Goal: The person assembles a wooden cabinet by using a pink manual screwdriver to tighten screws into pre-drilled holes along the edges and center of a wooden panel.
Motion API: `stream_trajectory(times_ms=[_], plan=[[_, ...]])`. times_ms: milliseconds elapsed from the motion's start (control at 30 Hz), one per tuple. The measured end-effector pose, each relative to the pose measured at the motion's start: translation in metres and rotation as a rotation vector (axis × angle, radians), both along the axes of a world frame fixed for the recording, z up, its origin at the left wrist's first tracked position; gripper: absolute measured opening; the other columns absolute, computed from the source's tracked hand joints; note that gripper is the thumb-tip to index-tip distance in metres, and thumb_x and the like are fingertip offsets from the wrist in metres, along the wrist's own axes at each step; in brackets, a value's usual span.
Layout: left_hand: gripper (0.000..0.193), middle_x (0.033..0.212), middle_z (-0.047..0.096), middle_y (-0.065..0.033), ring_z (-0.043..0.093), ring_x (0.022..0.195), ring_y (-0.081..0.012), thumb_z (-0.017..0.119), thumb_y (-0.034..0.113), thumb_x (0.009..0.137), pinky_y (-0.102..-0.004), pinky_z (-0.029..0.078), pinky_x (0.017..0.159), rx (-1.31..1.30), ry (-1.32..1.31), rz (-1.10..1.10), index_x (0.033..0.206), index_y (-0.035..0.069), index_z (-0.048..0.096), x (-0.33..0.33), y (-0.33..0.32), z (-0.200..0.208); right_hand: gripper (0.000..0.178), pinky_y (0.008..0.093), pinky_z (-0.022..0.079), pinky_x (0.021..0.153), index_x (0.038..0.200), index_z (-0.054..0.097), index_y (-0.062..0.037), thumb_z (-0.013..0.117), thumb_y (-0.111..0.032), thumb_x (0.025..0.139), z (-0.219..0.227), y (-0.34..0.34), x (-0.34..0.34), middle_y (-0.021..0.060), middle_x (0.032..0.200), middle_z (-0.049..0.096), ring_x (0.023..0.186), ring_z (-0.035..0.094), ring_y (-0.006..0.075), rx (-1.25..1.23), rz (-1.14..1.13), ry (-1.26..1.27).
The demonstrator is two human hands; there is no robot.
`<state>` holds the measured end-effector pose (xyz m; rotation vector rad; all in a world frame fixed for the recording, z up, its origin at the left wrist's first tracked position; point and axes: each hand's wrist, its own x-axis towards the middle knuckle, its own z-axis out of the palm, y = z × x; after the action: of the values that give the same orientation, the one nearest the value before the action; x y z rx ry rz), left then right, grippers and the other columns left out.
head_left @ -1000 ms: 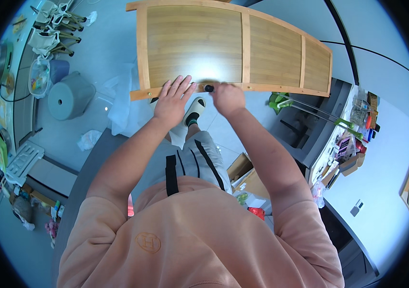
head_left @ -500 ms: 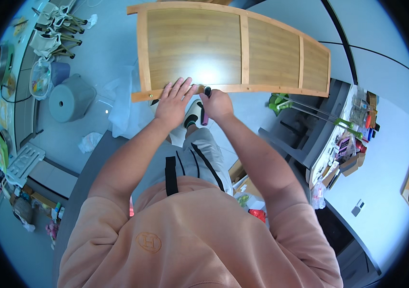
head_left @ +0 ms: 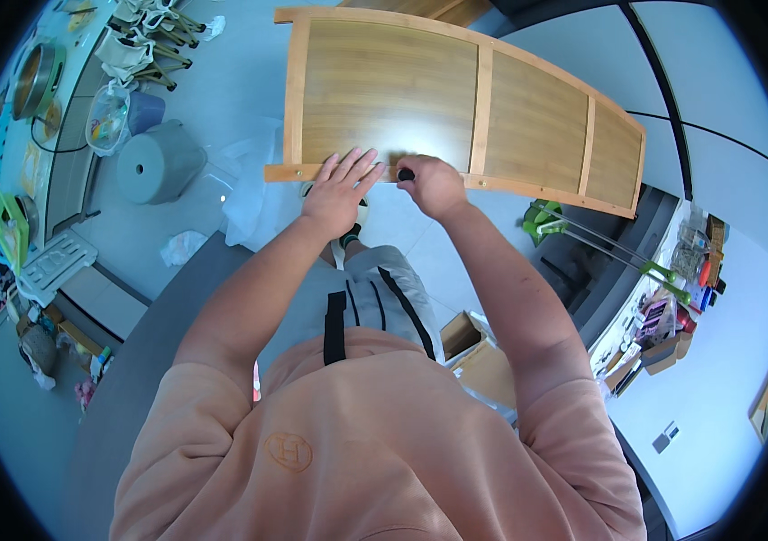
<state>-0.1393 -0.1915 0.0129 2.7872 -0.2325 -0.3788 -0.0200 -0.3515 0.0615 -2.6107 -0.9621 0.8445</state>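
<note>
A wooden panel (head_left: 388,86) with a lighter frame and crossbars stretches out in front of me. My left hand (head_left: 337,194) lies with its fingers spread over the near rail (head_left: 528,186), toward its left end. Just to the right, my right hand (head_left: 434,187) is closed around a tool with a round black end (head_left: 406,174). The rest of that tool is hidden by the hand, so its kind is unclear. Brass-coloured fittings (head_left: 299,171) sit along the rail.
To the left stand a grey-blue stool (head_left: 159,169), a clear bin (head_left: 108,120) and folded chairs (head_left: 127,56). Green-ended rods (head_left: 605,243) slant beside a cluttered shelf (head_left: 663,298) on the right. An open cardboard box (head_left: 463,335) lies by my legs.
The view has shifted, so the panel and room appear farther right. The tool's black end now sits farther right of my left hand. A purple part seen below my right hand is out of sight.
</note>
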Motion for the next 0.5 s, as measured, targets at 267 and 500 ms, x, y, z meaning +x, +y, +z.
stream_trajectory(times_ms=[267, 500], plan=[[0.074, 0.154, 0.018, -0.0021, 0.016, 0.142, -0.0204, 0.055, 0.009, 0.079, -0.0425, 0.012, 0.115, 0.01, 0.055, 0.027, 0.146, 0.019, 0.026, 0.004, -0.004, 0.004, 0.023, 0.0402, 0.049, 0.078, 0.094, 0.064, -0.0067, 0.072, -0.018, 0.075, -0.005, -0.001, 0.022, 0.0123, 0.089, 0.065, 0.087, 0.062, 0.0301, 0.045, 0.414, -0.118], [0.067, 0.154, 0.017, -0.0009, 0.016, 0.142, -0.0198, 0.046, 0.005, 0.083, -0.0444, 0.011, 0.115, -0.038, 0.078, 0.05, 0.145, 0.02, 0.026, 0.003, -0.007, 0.0, 0.02, 0.0421, 0.047, 0.079, 0.089, 0.061, -0.0054, 0.07, -0.017, 0.075, -0.004, -0.005, 0.024, 0.0125, 0.087, 0.063, 0.089, 0.059, 0.0314, 0.085, 0.319, 0.039]])
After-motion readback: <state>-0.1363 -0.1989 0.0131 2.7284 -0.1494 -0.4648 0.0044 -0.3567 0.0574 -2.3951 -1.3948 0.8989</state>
